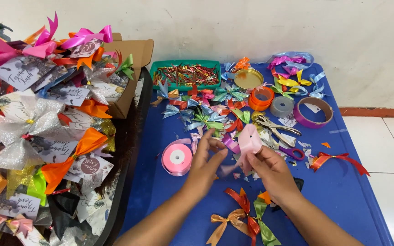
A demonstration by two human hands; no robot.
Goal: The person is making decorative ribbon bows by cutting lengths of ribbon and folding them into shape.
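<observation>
Bright, even light fills the scene, and shadows fall soft and faint. The glossy ribbon bows [206,119] beyond the fingertips show small glints. Motion blur smears the pink ribbon [249,140] between the fingers [213,145]; elsewhere focus is sharp.

Open blue table [352,191] at the right front edge and just left of the pink ribbon roll [177,159], but crowded farther back with bows [206,119], pliers [277,127], tape rolls [313,112] and a green tray [185,75] (scraps scattered between).
</observation>
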